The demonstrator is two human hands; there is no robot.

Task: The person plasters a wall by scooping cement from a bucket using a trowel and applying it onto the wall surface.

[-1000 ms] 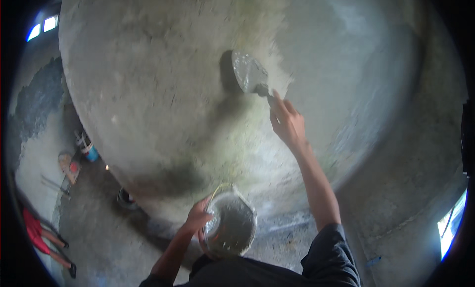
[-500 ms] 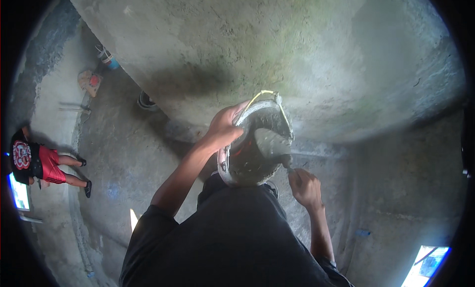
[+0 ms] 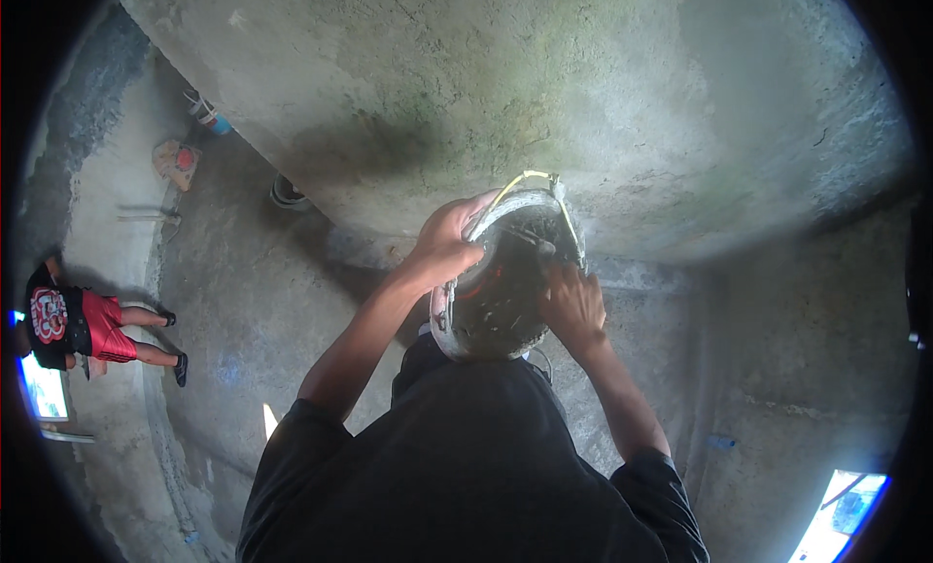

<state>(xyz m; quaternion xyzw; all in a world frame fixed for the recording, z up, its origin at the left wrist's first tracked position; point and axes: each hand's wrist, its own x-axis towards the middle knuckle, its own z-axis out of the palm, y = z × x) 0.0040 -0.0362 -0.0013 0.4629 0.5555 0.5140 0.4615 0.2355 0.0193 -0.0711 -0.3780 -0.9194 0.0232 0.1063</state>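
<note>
My left hand [image 3: 449, 242] grips the left side of a cement-smeared bucket [image 3: 515, 200] that has a thin pale yellow handle and wet grey mix inside. My right hand [image 3: 575, 301] is down in the bucket's mouth, closed on the handle of a trowel [image 3: 544, 247]; the blade is mostly hidden in the bucket and mix. Above the bucket rises a curved concrete wall [image 3: 603, 77], mottled green and grey, with a damp darker patch on the right.
Another person in red shorts [image 3: 107, 325] is by the left wall. Along the floor [image 3: 233, 272] are a blue-and-white bucket [image 3: 214, 118], a paper sack [image 3: 177, 163] and a dark bucket [image 3: 288, 194]. A bright opening [image 3: 836, 514] shows at the lower right.
My right hand has come down from the wall with the trowel and now reaches further into the bucket. The view has tilted downward; my left hand still holds the bucket.
</note>
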